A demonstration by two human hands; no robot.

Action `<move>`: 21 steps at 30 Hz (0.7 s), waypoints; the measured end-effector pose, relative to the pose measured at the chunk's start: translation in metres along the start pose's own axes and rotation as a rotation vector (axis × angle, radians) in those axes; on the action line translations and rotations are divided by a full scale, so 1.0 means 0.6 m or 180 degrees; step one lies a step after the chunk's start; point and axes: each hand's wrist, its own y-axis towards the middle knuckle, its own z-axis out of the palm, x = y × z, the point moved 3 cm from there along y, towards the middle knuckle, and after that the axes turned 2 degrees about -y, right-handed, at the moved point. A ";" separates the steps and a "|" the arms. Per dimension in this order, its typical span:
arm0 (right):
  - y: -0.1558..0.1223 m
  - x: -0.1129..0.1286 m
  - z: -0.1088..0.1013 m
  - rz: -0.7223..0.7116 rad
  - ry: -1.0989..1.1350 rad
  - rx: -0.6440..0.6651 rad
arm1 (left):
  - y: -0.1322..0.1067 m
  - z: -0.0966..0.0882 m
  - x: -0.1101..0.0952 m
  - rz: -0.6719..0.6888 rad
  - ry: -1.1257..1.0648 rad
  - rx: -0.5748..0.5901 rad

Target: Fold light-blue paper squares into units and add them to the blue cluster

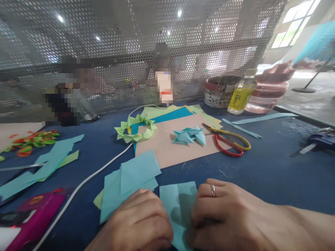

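Note:
A light teal paper square (177,202) lies at the near edge of the blue table, creased down its middle. My left hand (142,219) rests with curled fingers on its left side. My right hand (225,212), a ring on one finger, presses curled fingers onto its right side. Both hands pinch the sheet between them. Just left of my left hand lies a small stack of teal paper squares (131,181) over a pale green one.
A pink sheet (167,143) carries folded teal paper pieces (190,136); a green folded paper ring (136,129) and red-and-yellow scissors (230,141) flank it. A white cable (86,181), teal scraps (39,167), a yellow bottle (240,94), a glue gun (318,141), a magenta object (34,216), and a perforated metal screen (131,52) behind.

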 end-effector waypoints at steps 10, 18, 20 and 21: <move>0.012 0.011 -0.010 -0.0561 -0.0219 0.0145 | 0.018 0.008 -0.016 -0.0254 0.0669 -0.0159; 0.015 0.008 -0.008 -0.0683 -0.0179 0.0223 | 0.025 0.010 -0.024 -0.0293 0.1296 -0.0359; 0.014 0.008 -0.006 -0.0666 -0.0171 0.0235 | 0.020 0.010 -0.022 -0.0363 0.1333 -0.0384; 0.014 0.008 -0.005 -0.0624 -0.0184 0.0205 | 0.017 0.011 -0.021 -0.0427 0.1319 -0.0390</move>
